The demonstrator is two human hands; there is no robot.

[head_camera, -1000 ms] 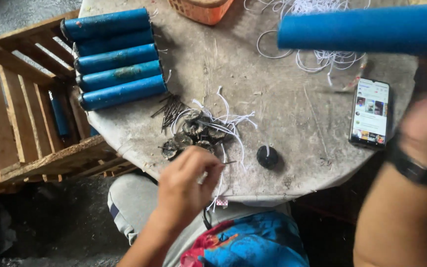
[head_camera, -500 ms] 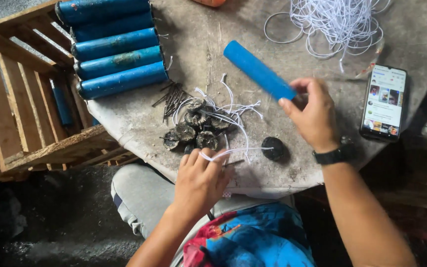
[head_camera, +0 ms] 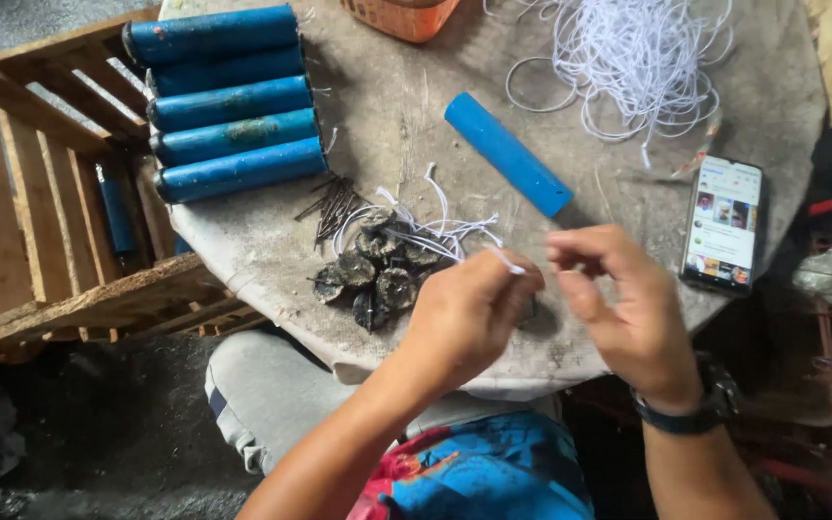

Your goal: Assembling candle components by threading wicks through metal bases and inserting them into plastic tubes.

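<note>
Rough grey stone makes up the round tabletop (head_camera: 618, 318), and both hands now meet at its near edge. Half a second ago the right hand (head_camera: 628, 313) was gripping the loose blue tube (head_camera: 507, 154); that tube now lies alone on the stone beyond the hands, and the right hand has come back with thumb and fingers drawn together, though whether they pinch anything cannot be told. The left hand (head_camera: 464, 318) is closed, its fingertips clamped on a short white string (head_camera: 505, 258), so the work has shifted from the tube to the string. Just past the left hand sit dark round discs (head_camera: 377, 279) tangled with more cut strings, then a bundle of nails (head_camera: 334, 204). A phone (head_camera: 724, 221) lies right. Farther off are five stacked blue tubes (head_camera: 228, 106), a heap of white cord (head_camera: 628, 48), an orange basket (head_camera: 402, 14) and a wooden crate (head_camera: 31, 193).
</note>
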